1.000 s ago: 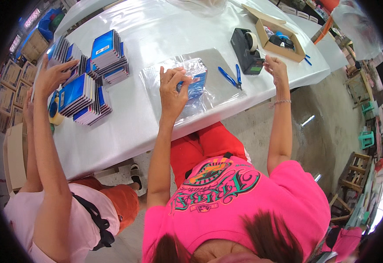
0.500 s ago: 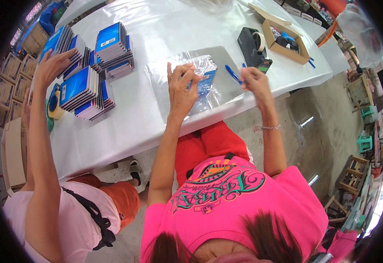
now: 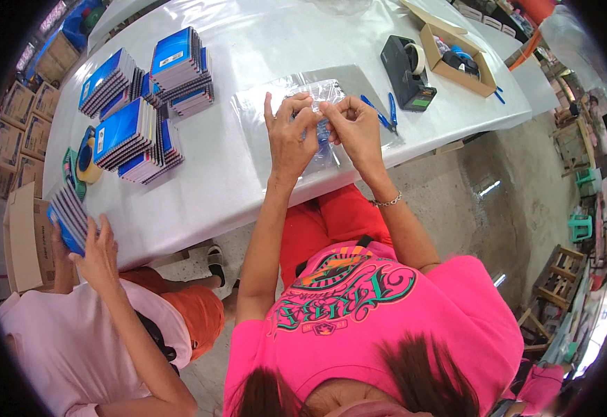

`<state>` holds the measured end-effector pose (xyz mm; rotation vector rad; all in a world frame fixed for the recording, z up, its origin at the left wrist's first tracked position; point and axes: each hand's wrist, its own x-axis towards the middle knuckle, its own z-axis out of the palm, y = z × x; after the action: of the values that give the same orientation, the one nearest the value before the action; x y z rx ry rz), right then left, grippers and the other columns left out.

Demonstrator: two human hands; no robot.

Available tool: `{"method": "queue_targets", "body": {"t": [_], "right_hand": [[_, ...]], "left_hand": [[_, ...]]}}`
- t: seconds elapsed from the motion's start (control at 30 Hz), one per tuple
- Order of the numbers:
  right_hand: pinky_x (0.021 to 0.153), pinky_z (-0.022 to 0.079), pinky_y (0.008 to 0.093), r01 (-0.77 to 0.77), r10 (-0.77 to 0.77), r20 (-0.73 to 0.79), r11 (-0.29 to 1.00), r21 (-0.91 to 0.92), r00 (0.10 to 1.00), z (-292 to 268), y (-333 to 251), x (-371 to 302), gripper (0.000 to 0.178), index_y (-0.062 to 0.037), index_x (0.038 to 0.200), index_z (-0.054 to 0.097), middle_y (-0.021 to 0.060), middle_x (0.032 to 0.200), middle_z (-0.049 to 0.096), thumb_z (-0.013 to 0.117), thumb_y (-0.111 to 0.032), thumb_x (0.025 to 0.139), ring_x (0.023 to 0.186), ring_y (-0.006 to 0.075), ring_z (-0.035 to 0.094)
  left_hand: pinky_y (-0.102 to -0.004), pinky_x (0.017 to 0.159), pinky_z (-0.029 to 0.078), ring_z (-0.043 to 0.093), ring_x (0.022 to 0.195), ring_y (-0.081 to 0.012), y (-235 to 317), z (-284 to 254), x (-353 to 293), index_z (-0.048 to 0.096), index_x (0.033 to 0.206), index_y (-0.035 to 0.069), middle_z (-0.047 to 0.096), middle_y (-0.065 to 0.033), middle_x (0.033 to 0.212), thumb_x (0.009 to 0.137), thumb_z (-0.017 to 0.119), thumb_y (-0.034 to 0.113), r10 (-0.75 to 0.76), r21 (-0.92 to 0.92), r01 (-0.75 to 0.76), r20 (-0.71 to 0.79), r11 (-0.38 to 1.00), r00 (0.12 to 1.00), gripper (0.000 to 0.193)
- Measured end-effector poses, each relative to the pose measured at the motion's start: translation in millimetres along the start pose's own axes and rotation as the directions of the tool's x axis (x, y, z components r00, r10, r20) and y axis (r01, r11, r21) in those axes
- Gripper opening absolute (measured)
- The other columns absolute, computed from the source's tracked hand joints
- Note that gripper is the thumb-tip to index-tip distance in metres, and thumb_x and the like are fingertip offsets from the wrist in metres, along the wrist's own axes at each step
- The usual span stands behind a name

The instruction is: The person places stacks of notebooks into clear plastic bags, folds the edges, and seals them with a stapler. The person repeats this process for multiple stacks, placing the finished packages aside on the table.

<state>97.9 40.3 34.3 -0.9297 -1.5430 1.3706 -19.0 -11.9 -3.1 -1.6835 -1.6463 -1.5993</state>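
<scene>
A notebook with some blue on its cover [image 3: 326, 151] lies under clear plastic [image 3: 256, 115] near the table's front edge, largely hidden by my hands. Over it, my left hand [image 3: 292, 142] has its thumb and bent fingers together, one finger sticking up. My right hand [image 3: 355, 132] pinches close beside it, fingertips almost meeting the left ones. Whatever is between the fingers is too small to make out. Just right of my right hand lie blue-handled nippers [image 3: 389, 117], handles spread. Behind them stands a black tape dispenser [image 3: 402, 76] with a roll in it.
Stacks of blue spiral notebooks [image 3: 126, 135] stand on the left of the table [image 3: 206, 229], near a tape roll [image 3: 89, 163]. A co-worker at the left holds more notebooks [image 3: 70, 215] above an open carton [image 3: 24, 236]. An open cardboard box [image 3: 456, 62] sits at the far right.
My right hand has moved left from beside the nippers to my left hand. The nippers now lie uncovered. The co-worker's hands came down from the stacks with several notebooks.
</scene>
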Motion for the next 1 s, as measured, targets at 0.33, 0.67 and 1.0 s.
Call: {"method": "queue_targets", "body": {"t": [0.33,0.67,1.0], "right_hand": [[0.044,0.043,0.0206,0.022,-0.02,-0.045,0.999,0.03,0.999,2.9,9.4,-2.3,0.03,-0.0012,0.072,0.058,0.0043,0.06,0.062,0.073,-0.023,0.087,0.049,0.0059,0.055],[0.047,0.04,0.0345,0.178,-0.214,-0.05,0.902,-0.393,0.976,-14.3,52.9,0.1,0.035,-0.0021,0.069,0.057,0.0059,0.055,0.055,0.078,-0.028,0.08,0.052,0.0114,0.054],[0.059,0.05,0.0287,-0.797,0.269,0.853,0.553,0.244,0.448,-37.3,84.9,-53.9,0.026,-0.0042,0.107,0.061,0.0059,0.081,0.064,0.069,-0.022,0.09,0.071,0.0181,0.064]], "left_hand": [[-0.0617,0.115,0.006,0.04,0.134,-0.0297,24.2,-23.6,12.2,0.056,0.131,0.021,0.051,-0.0123,0.133,0.077,0.065,0.016,-0.069,0.322,-0.01,0.23,0.947,0.971,0.055],[-0.0637,0.114,0.007,0.041,0.133,-0.0311,19.8,-25.4,15.5,0.052,0.136,0.02,0.048,-0.012,0.139,0.079,0.068,0.03,-0.124,0.362,-0.025,0.383,0.932,0.915,0.06],[-0.0476,0.105,0.037,0.062,0.102,-0.0289,22.6,5.7,69.0,0.041,0.141,0.014,0.064,-0.0096,0.108,0.069,0.084,0.037,-0.121,0.363,-0.101,0.542,0.926,0.832,0.087]]}}
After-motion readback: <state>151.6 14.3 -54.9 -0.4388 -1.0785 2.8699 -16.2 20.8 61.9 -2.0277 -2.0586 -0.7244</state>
